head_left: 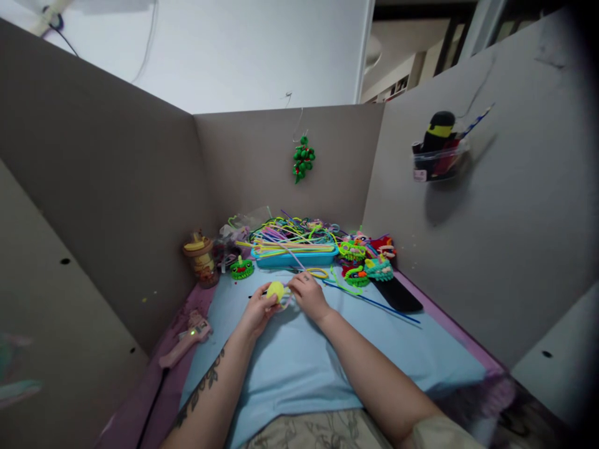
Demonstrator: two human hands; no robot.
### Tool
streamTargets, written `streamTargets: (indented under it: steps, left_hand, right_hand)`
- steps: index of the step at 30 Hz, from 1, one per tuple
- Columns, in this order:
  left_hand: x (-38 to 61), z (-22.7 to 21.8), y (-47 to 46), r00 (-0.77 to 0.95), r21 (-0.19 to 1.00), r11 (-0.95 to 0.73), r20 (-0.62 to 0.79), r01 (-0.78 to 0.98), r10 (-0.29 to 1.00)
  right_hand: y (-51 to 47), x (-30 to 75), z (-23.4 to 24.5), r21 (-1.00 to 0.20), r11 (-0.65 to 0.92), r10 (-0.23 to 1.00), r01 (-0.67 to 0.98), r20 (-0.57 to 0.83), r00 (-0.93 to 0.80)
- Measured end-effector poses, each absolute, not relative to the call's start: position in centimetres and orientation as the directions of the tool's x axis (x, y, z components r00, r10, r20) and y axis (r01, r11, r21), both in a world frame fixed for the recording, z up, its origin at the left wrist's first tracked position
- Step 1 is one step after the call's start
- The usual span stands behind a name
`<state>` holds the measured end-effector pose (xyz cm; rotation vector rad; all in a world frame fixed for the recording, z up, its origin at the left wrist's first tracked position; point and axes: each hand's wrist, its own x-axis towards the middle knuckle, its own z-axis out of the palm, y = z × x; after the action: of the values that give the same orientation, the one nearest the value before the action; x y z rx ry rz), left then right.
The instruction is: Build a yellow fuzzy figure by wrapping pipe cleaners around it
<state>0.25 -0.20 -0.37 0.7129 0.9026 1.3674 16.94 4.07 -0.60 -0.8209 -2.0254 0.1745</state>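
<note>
My left hand (257,310) is closed around a small yellow ball (276,290), held just above the light blue cloth (299,362). My right hand (306,293) is beside it, fingers pinched on a thin pale purple pipe cleaner (286,302) that touches the ball. Both hands meet over the middle of the cloth, in front of a turquoise tray (294,257) piled with several coloured pipe cleaners. What sits between the fingers is partly hidden.
Grey cardboard walls (116,206) enclose the desk on three sides. A pink glue gun (185,340) lies at the left, a small jar (200,259) behind it. Fuzzy pipe-cleaner figures (365,265) and a black case (397,294) sit at the right. A green ornament (303,159) hangs on the back wall.
</note>
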Motion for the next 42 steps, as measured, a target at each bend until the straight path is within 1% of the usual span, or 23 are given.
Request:
streamTargets:
  steps: [4,6,9,12,16,19,23,25,29,34,39,42]
  left_hand:
    - [0.2,-0.6,0.0,-0.033,0.872,0.103,-0.135,-0.478,0.99]
    - [0.2,-0.6,0.0,-0.03,0.868,0.105,-0.137,-0.485,0.99]
    - [0.1,-0.5,0.0,-0.02,0.861,0.103,-0.13,-0.498,0.991]
    - [0.1,-0.4,0.0,-0.022,0.856,0.094,-0.122,-0.509,0.992]
    - [0.0,-0.5,0.1,-0.031,0.853,0.072,-0.103,-0.517,0.994]
    - [0.1,-0.5,0.1,-0.04,0.857,0.048,-0.08,-0.513,0.996]
    - [0.2,-0.4,0.1,-0.05,0.864,0.029,-0.062,-0.502,0.997]
    - [0.2,-0.3,0.0,-0.051,0.865,0.017,-0.049,-0.502,0.998]
    - [0.2,-0.2,0.0,-0.062,0.861,0.019,-0.058,-0.508,0.996]
    - [0.2,-0.4,0.0,-0.043,0.856,0.011,-0.038,-0.516,0.998]
    - [0.2,-0.7,0.1,-0.011,0.859,0.046,-0.061,-0.51,0.998]
    - [0.2,-0.6,0.1,0.007,0.848,0.068,-0.076,-0.525,0.997]
  right_hand:
    - [3.7,16.3,-0.8,-0.445,0.782,0.606,0.438,0.706,-0.366]
    - [3.6,16.0,-1.0,-0.49,0.776,0.622,0.397,0.702,-0.347]
    - [3.7,15.6,-1.2,-0.59,0.736,0.675,0.333,0.678,-0.29]
    - [3.9,15.6,-1.3,-0.685,0.659,0.752,0.312,0.604,-0.262]
    - [4.2,15.6,-1.1,-0.777,0.571,0.815,0.265,0.497,-0.299]
    - [4.1,15.3,-1.1,-0.833,0.525,0.828,0.176,0.451,-0.334]
    - [3.6,14.6,-1.4,-0.896,0.445,0.838,0.0,0.416,-0.353]
    - [3.6,14.3,-1.7,-0.913,0.404,0.851,-0.052,0.397,-0.344]
    - [3.7,14.1,-2.1,-0.932,0.349,0.876,-0.1,0.362,-0.32]
    - [3.6,14.1,-1.8,-0.931,0.342,0.874,-0.129,0.366,-0.32]
    - [3.3,14.0,-1.5,-0.911,0.411,0.871,-0.044,0.407,-0.277]
    - [3.2,14.1,-1.4,-0.855,0.516,0.841,0.057,0.493,-0.222]
